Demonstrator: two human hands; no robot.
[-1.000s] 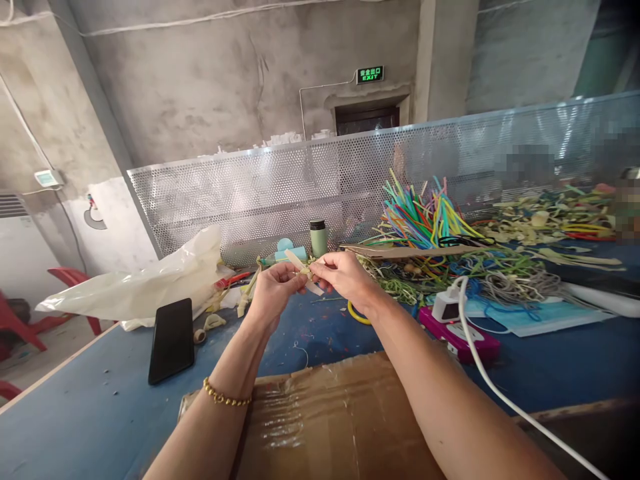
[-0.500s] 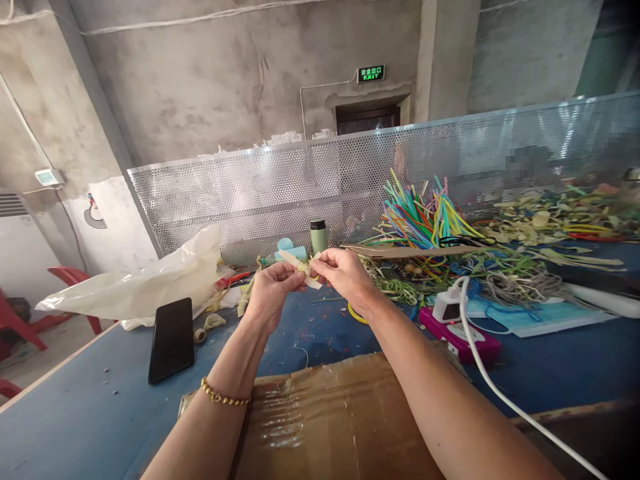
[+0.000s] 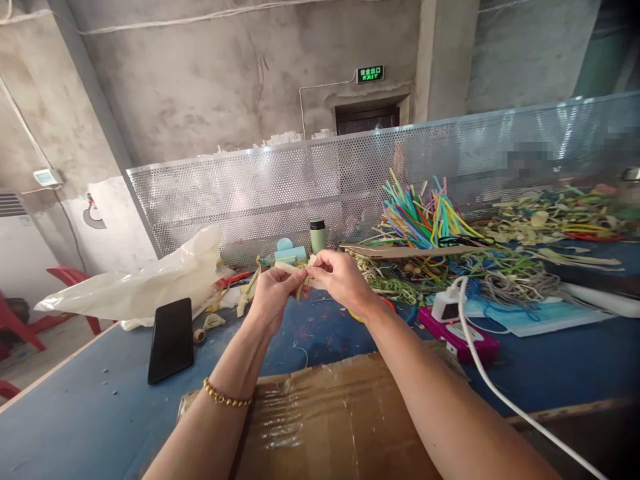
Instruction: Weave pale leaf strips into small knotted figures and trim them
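Observation:
Between my two hands is a small piece of pale yellow strips (image 3: 316, 283), folded or crossed over one another; its exact make-up is too small to tell. My left hand (image 3: 274, 291) pinches it from the left with thumb and fingers. From the right, my right hand (image 3: 340, 273) pinches the same piece, its thumb close to the left thumb. Both hands are raised over the blue table, in front of a green bottle with a black lid (image 3: 318, 236). My fingers partly cover the strips.
A black phone (image 3: 171, 341) and a pale plastic bag (image 3: 145, 277) lie at left. Cardboard (image 3: 335, 413) covers the near edge. On the right are a magenta box (image 3: 463, 333), a white cable (image 3: 473, 347), a blue mask (image 3: 545, 317) and bundles of colourful strips (image 3: 425, 217). Behind stands a perforated metal panel (image 3: 240, 200).
My fingertips have drawn closer together, and the strips that stuck out crosswise are now more folded and covered. The right hand has shifted slightly. Things on the table look unmoved.

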